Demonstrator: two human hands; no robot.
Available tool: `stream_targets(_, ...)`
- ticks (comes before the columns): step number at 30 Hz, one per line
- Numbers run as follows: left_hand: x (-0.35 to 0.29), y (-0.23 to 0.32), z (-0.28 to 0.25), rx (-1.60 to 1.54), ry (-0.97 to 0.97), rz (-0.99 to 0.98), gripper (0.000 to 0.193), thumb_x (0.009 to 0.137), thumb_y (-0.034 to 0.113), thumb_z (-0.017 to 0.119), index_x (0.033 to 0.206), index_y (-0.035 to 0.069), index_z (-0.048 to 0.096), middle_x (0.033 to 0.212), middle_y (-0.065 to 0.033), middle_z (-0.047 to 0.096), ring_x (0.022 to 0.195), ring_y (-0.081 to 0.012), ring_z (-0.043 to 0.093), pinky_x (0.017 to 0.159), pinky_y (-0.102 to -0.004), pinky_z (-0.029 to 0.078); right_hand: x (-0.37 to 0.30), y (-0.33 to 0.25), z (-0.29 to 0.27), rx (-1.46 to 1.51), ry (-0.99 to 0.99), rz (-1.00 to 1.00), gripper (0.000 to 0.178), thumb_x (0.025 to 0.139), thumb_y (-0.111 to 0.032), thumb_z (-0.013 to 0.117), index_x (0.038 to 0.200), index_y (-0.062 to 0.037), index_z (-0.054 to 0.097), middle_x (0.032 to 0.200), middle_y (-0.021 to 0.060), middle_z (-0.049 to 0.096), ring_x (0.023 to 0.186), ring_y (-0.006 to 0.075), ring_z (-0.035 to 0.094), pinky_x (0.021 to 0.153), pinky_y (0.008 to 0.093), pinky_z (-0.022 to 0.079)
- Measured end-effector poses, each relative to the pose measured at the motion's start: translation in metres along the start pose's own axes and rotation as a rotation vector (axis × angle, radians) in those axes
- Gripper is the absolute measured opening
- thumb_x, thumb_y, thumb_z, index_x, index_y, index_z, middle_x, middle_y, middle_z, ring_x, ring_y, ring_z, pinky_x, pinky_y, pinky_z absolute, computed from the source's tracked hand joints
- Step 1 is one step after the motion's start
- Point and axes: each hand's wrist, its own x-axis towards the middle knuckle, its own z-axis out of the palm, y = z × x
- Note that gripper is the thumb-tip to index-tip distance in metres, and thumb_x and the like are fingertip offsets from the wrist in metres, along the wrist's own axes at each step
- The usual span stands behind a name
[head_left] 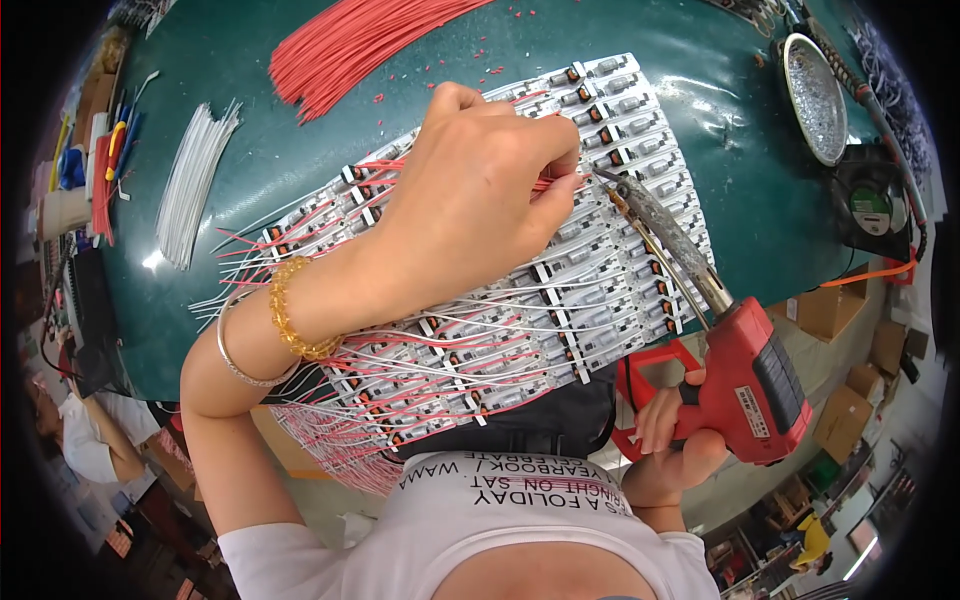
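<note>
My left hand (480, 180) reaches over a panel of small white circuit boards (610, 280). Its thumb and forefinger are pinched on a thin red wire, with short red ends showing at the fingers. My right hand (680, 430) grips the handle of a red and black soldering gun (755, 385). The gun's tip and thin metal feed tube point up and left, close to the boards near my left fingertips. Whether the tip touches a pad I cannot tell. Red and white wires (450, 345) trail from the boards under my left wrist.
A bundle of red wires (350, 50) lies at the back of the green table (740, 110), with red scraps beside it. White wires (197, 185) lie at the left. A round metal dish (815, 100) stands at the far right. Cardboard boxes (842, 420) sit beyond the table.
</note>
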Motion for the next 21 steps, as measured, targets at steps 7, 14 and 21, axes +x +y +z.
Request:
stream_targets(7, -0.001, -0.001, -0.001, -0.003, 0.01, 0.011, 0.01, 0.076, 0.01, 0.06, 0.067, 0.005, 0.057, 0.059, -0.008, 0.058, 0.062, -0.026, 0.055, 0.074, -0.0378, 0.035, -0.012, 0.001, -0.003, -0.071, 0.034, 0.066, 0.073, 0.08, -0.056, 0.061, 0.113, 0.0059, 0.042, 0.051, 0.0012, 0.045, 0.039, 0.0116, 0.043, 0.041, 0.0247, 0.038)
stream_targets(14, -0.001, -0.001, 0.0, 0.007, 0.003, 0.022, 0.01, 0.076, 0.01, 0.061, 0.068, 0.006, 0.057, 0.06, -0.0071, 0.058, 0.062, -0.0255, 0.055, 0.075, -0.0378, 0.035, -0.009, -0.003, -0.002, 0.012, 0.037, 0.051, 0.081, 0.078, -0.057, 0.062, 0.121, 0.0081, 0.04, 0.045, 0.0004, 0.042, 0.035, 0.0119, 0.042, 0.039, 0.0253, 0.039)
stream_targets(21, -0.002, -0.002, -0.001, -0.015, -0.009, 0.001, 0.008, 0.077, 0.01, 0.064, 0.072, 0.006, 0.059, 0.061, -0.0061, 0.059, 0.062, -0.0242, 0.055, 0.078, -0.0379, 0.035, -0.003, -0.003, -0.001, 0.065, -0.026, 0.052, 0.085, 0.079, -0.058, 0.06, 0.126, 0.0091, 0.036, 0.046, -0.0004, 0.043, 0.036, 0.0116, 0.042, 0.038, 0.0248, 0.038)
